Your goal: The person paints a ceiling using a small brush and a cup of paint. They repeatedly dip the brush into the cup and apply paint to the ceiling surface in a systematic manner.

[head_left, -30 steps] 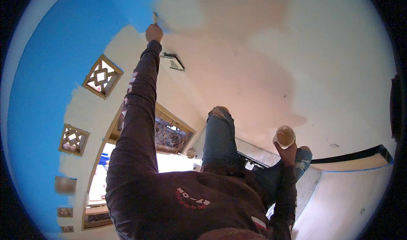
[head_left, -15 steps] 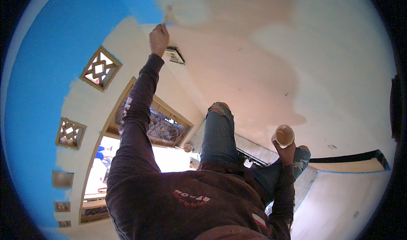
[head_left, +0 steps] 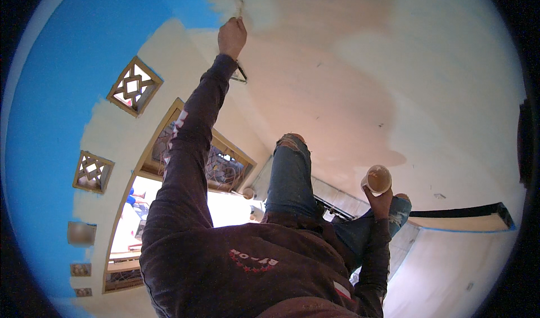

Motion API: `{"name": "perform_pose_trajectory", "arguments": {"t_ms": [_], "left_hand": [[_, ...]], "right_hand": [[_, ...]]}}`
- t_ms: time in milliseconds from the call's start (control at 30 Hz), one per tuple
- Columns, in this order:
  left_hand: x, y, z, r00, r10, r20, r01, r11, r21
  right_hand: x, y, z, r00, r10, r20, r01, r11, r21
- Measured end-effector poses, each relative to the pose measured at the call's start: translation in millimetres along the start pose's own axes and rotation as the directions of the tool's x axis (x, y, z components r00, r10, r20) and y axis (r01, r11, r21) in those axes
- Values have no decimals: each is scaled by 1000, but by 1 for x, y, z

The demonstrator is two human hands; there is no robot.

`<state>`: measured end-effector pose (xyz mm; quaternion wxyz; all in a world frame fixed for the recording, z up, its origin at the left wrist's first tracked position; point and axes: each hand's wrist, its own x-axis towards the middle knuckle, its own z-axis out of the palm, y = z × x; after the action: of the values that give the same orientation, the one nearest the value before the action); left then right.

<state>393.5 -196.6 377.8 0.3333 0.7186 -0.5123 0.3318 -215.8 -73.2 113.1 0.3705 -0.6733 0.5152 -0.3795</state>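
Observation:
My left hand (head_left: pixel 232 37) is raised high at the end of an outstretched arm, its fingers closed round the handle of a small paintbrush (head_left: pixel 239 6). The brush points upward against the wall (head_left: pixel 315 82), on a pale patch just right of the blue paint (head_left: pixel 194 3). Lower down on the right, my right hand (head_left: pixel 381 203) grips a pale cup (head_left: pixel 377 179) from below. Beige-pink liquid, seemingly paint, shows through the cup's open top. A wall fitting (head_left: pixel 240 74) is partly hidden behind my left wrist.
On the left, the blue and cream wall has diamond-patterned vent openings (head_left: pixel 135 86) and a wood-framed doorway (head_left: pixel 125 228) with bright light outside. My bent knees in torn jeans (head_left: pixel 291 174) stand below the wall. A dark-edged ledge (head_left: pixel 461 212) juts out at the right.
My left hand and the brush have moved right and slightly up, away from the blue edge. The wall fitting is now more covered by my wrist. My right hand and cup have hardly moved.

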Motion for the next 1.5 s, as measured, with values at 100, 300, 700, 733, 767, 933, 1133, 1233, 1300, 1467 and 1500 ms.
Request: {"name": "perform_pose_trajectory", "arguments": {"t_ms": [100,300,700,733,767,933,1133,1233,1300,1467,1500], "left_hand": [[-20,22,-29,999,14,33,-10,994,-109],[-13,-59,-42,969,-78,232,204,782,-589],[66,-175,-9,939,-114,323,223,920,-324],[63,-174,-6,953,-107,284,198,928,-315],[64,-175,-6,954,-128,272,202,943,-265],[61,-190,-17,948,-257,190,271,961,-52],[45,-190,-8,945,-328,-19,322,913,250],[39,-193,6,895,-441,-65,442,861,253],[42,-189,14,944,-327,40,307,918,252],[31,-113,41,967,-242,80,225,958,177],[24,-93,41,967,-245,73,232,960,155]], "right_hand": [[-2,2,-4,1000,10,-4,-10,1000,-8],[-1,-5,1,999,-22,-46,24,999,49],[-2,6,-1,1000,-10,20,9,1000,12],[-3,4,-2,999,-17,28,17,1000,6],[-2,3,-3,1000,4,25,-4,1000,8],[-3,1,-1,1000,6,27,-7,1000,9],[-5,5,-4,1000,-10,12,11,999,-30],[-4,1,1,999,0,-33,0,1000,-4],[-2,-3,2,1000,-18,-15,18,1000,16],[-2,-5,0,1000,-13,-3,13,1000,22],[-3,-3,-3,1000,-8,1,8,1000,19]]}}
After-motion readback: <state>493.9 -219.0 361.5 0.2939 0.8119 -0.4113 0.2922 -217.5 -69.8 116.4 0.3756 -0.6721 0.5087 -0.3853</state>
